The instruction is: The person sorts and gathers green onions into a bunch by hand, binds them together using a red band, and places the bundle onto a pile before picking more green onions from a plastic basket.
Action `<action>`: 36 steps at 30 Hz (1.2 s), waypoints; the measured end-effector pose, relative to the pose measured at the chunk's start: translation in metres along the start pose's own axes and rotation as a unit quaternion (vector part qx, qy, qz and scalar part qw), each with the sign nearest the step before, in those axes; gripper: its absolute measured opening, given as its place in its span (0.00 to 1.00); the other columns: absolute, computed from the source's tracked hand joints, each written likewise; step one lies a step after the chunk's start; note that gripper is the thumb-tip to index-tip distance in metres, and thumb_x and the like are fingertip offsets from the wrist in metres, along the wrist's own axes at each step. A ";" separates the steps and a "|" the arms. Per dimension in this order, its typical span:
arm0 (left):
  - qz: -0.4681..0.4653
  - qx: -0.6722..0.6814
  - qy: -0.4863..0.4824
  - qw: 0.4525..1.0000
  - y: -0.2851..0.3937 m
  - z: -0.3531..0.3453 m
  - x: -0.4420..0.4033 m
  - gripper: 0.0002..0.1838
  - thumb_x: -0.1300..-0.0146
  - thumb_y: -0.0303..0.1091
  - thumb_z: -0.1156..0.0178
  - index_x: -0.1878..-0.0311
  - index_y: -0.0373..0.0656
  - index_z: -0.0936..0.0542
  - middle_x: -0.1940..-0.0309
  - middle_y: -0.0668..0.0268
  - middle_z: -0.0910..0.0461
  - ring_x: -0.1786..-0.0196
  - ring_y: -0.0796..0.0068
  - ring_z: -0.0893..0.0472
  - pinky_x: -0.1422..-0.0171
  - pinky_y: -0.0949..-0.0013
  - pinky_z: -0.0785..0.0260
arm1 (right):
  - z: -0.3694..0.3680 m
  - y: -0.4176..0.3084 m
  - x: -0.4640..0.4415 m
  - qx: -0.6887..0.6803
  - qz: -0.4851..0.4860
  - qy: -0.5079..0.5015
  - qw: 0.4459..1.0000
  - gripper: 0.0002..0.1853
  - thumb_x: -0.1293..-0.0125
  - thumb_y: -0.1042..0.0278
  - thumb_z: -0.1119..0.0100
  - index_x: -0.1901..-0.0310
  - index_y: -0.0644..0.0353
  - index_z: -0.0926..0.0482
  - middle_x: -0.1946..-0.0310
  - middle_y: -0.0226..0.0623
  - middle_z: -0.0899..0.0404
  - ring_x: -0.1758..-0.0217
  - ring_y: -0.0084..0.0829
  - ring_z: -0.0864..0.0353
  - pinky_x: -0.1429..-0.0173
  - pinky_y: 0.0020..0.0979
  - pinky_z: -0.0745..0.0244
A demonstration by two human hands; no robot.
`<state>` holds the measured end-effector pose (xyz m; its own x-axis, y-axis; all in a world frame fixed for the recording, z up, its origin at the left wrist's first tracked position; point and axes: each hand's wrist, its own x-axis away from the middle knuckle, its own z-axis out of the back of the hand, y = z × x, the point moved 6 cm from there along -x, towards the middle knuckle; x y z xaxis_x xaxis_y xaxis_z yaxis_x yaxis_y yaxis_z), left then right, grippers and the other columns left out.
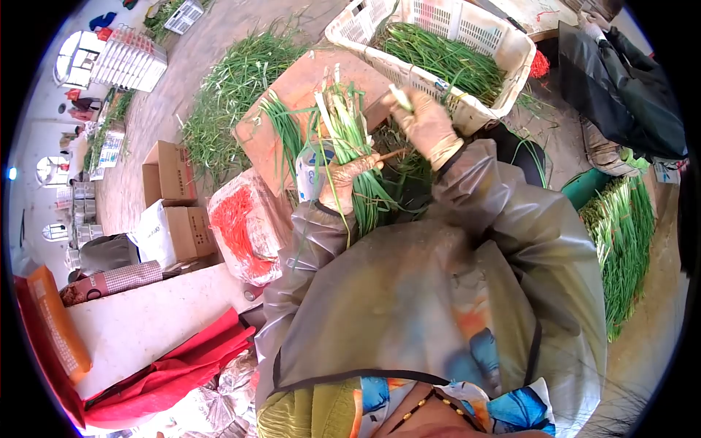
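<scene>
My left hand [340, 182] is closed round the lower part of a bunch of garlic chives [349, 120], whose pale ends point away from me. A thin brown stick [394, 154] shows beside its fingers; whether the hand grips it I cannot tell. My right hand [429, 130] is raised to the right of the bunch, closed, with a pale green stalk [401, 98] at its fingertips. Behind the bunch lies a reddish-brown board [292, 80]. More loose chives [285, 131] rest on its left part. A white and blue container [310, 171] stands next to my left hand.
A white plastic crate [504, 55] of chives stands beyond my right hand. Loose greens [226, 109] cover the floor at left. Red ties [241, 226] lie on a package at my left. Bundled chives [621, 241] stand at right, near another person's dark apron [621, 87].
</scene>
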<state>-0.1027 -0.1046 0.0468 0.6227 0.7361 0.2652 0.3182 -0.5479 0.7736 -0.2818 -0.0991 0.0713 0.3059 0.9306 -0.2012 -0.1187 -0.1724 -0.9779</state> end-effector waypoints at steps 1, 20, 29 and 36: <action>0.006 -0.004 -0.004 1.000 0.001 -0.003 0.001 0.22 0.51 0.21 0.36 0.50 0.33 0.28 0.62 0.59 0.21 0.58 0.65 0.21 0.53 0.67 0.26 | 0.007 -0.003 -0.002 -0.084 -0.040 -0.007 0.996 0.10 0.37 0.66 0.46 0.57 0.60 0.25 0.73 0.34 0.25 0.73 0.25 0.28 0.66 0.23 0.31; 0.004 0.025 -0.025 0.999 0.010 -0.023 0.026 0.22 0.43 0.31 0.41 0.46 0.36 0.31 0.56 0.57 0.22 0.59 0.64 0.21 0.52 0.62 0.26 | -0.021 -0.036 0.024 -0.199 -0.199 -0.111 0.953 0.11 0.47 0.65 0.33 0.66 0.55 0.25 0.77 0.22 0.29 0.80 0.14 0.38 0.77 0.20 0.42; 0.024 -0.106 -0.031 0.994 0.012 -0.019 0.020 0.14 0.51 0.29 0.40 0.61 0.32 0.23 0.71 0.57 0.20 0.70 0.67 0.21 0.64 0.69 0.28 | -0.014 -0.008 0.024 -0.240 -0.233 -0.060 0.940 0.12 0.47 0.63 0.32 0.67 0.59 0.23 0.77 0.26 0.25 0.80 0.17 0.34 0.79 0.20 0.40; -0.057 -0.033 0.033 0.997 0.036 -0.047 0.033 0.18 0.57 0.21 0.38 0.58 0.36 0.25 0.67 0.63 0.21 0.67 0.69 0.22 0.61 0.69 0.27 | -0.035 -0.010 0.030 -0.140 -0.174 -0.172 0.959 0.09 0.45 0.70 0.37 0.66 0.63 0.25 0.78 0.30 0.27 0.83 0.21 0.34 0.79 0.23 0.36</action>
<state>-0.1044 -0.0807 0.1104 0.5368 0.8174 0.2089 0.3356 -0.4341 0.8360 -0.2384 -0.0806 0.0735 -0.0546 0.9908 0.1239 0.2079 0.1326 -0.9691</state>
